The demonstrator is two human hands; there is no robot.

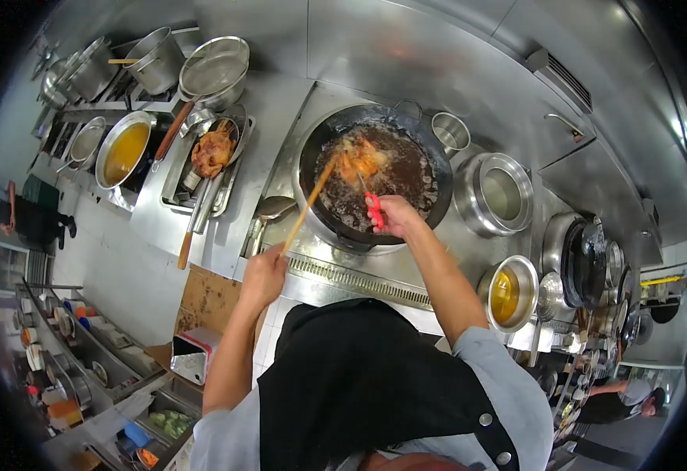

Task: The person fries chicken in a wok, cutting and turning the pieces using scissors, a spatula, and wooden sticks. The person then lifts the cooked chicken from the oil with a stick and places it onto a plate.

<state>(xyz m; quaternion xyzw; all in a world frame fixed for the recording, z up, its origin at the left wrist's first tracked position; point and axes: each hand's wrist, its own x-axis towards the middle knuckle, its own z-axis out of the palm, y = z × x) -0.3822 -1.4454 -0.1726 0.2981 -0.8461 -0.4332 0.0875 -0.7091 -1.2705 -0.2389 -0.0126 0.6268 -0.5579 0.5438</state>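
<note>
A large black wok (309, 161) of dark bubbling oil stands before me, with an orange-brown piece of fried poultry (359, 159) in it. My left hand (263, 276) is closed round a long wooden stick (309, 206), whose far end reaches the food. In my right hand (397, 217), over the wok's near side, are red-handled scissors (374, 210). Their metal end points at the food; whether the blades touch it I cannot tell. A steel ladle (276, 207) lies left of the wok.
On the left, a whole browned chicken (212, 153) lies on a strainer over a metal tray (224, 206). Yellow liquid fills a pan (102, 161) farther left and a steel bowl (529, 284) on the right. Steel pots (469, 192) flank the wok. Other people (637, 399) stand at both far sides.
</note>
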